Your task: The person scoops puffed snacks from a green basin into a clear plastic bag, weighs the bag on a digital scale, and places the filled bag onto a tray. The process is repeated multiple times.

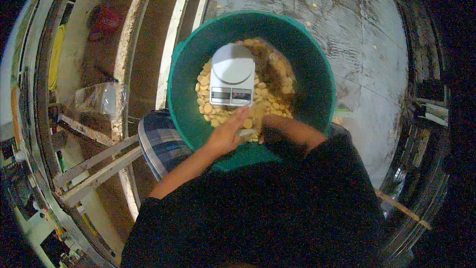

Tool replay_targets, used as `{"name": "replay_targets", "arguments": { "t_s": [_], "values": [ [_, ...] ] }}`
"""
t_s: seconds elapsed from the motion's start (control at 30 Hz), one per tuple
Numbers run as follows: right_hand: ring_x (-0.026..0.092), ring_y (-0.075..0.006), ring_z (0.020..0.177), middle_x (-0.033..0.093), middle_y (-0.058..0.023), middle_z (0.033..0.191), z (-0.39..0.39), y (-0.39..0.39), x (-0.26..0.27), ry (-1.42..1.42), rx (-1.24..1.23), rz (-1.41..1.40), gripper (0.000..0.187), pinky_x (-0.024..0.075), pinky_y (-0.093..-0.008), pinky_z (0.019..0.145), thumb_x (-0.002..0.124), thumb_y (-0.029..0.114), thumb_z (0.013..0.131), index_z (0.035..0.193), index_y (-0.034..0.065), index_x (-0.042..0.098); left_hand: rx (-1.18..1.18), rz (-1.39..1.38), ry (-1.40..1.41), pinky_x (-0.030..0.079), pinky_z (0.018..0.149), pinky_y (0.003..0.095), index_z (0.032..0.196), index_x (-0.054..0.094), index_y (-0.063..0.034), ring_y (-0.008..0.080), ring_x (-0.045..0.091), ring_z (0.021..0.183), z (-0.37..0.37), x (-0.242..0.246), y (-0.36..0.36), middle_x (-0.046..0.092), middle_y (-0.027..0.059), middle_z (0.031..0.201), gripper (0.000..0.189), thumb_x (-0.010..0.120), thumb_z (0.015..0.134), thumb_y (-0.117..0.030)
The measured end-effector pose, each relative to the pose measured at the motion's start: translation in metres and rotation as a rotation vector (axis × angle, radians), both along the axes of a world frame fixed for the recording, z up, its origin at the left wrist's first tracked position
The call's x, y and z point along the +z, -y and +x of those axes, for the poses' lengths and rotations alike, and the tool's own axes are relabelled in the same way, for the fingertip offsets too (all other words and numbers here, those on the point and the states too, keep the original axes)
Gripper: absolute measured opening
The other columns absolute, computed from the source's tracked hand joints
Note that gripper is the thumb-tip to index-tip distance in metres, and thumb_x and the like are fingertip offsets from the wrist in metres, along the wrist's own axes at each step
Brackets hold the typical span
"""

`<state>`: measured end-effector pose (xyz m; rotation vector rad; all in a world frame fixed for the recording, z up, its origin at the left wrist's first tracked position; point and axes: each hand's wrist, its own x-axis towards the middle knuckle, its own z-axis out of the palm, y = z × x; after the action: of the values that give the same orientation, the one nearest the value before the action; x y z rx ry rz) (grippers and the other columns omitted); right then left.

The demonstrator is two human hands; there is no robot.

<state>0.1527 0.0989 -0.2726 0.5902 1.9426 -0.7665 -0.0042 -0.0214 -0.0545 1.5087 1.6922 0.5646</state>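
Note:
A green plastic tub (305, 56) stands before me, with many round, pale yellow pieces (206, 109) in its bottom. On these pieces rests a white digital kitchen scale (232, 69) with a round platform; nothing lies on the platform. My left hand (227, 134) reaches in just below the scale, its fingers pointing toward the scale's lower edge. Opposite it, my right hand (279, 124) is down among the pieces, blurred and partly in shadow. Something pale and see-through, perhaps a clear plastic bag (254, 121), shows between the hands. Whether either hand grips it is unclear.
White-painted, worn frame bars (171, 37) run along the left, with a clear plastic bag (98, 98) by one bar. To the right spreads a stained grey floor (357, 82) dotted with a few yellow pieces. A knee in plaid cloth (160, 141) touches the tub's left side.

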Motion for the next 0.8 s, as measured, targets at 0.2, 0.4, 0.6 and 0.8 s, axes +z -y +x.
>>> {"name": "replay_targets", "arguments": {
  "t_s": [0.2,0.4,0.6,0.8],
  "values": [
    [0.055,-0.0239,0.080,0.054,-0.0098,0.095,-0.006,0.008,0.019,0.012,0.056,-0.025,0.026,0.0473,-0.0338,0.066,0.049,0.022,0.078,0.099,0.0056,0.052,0.084,-0.025,0.034,0.028,0.098,0.0338,0.130,0.022,-0.0053,0.0286,0.025,0.123,0.004,-0.005,0.011,0.022,0.0139,0.135,0.072,0.053,0.066,0.000],
    [0.054,-0.0232,0.081,0.053,-0.0086,0.096,-0.015,-0.004,0.050,0.029,0.087,-0.084,0.024,0.0478,-0.0335,0.065,0.047,0.020,0.079,0.099,0.0070,0.052,0.000,0.098,-0.071,0.029,0.097,0.0338,0.129,0.022,-0.0013,0.0292,0.027,0.122,0.003,-0.024,0.013,0.020,0.0161,0.135,0.068,0.057,0.075,-0.022],
    [0.054,-0.0224,0.081,0.052,-0.0075,0.098,-0.007,-0.045,0.125,-0.095,-0.298,-0.454,0.022,0.0483,-0.0333,0.064,0.045,0.018,0.081,0.100,0.0083,0.051,0.058,0.042,-0.008,0.031,0.096,0.0348,0.129,0.019,-0.0010,0.0303,0.027,0.122,0.014,-0.015,0.013,0.018,0.0163,0.136,0.069,0.056,0.074,-0.018],
    [0.052,-0.0164,0.087,0.053,-0.0056,0.096,0.008,-0.040,0.196,-0.284,-1.092,-1.213,0.020,0.0491,-0.0346,0.061,0.048,0.017,0.080,0.099,0.0104,0.051,0.039,0.085,-0.043,0.031,0.096,0.0354,0.130,0.019,-0.0014,0.0318,0.027,0.122,0.024,-0.030,0.014,0.018,0.0190,0.135,0.071,0.057,0.073,-0.021]
  ]
}}
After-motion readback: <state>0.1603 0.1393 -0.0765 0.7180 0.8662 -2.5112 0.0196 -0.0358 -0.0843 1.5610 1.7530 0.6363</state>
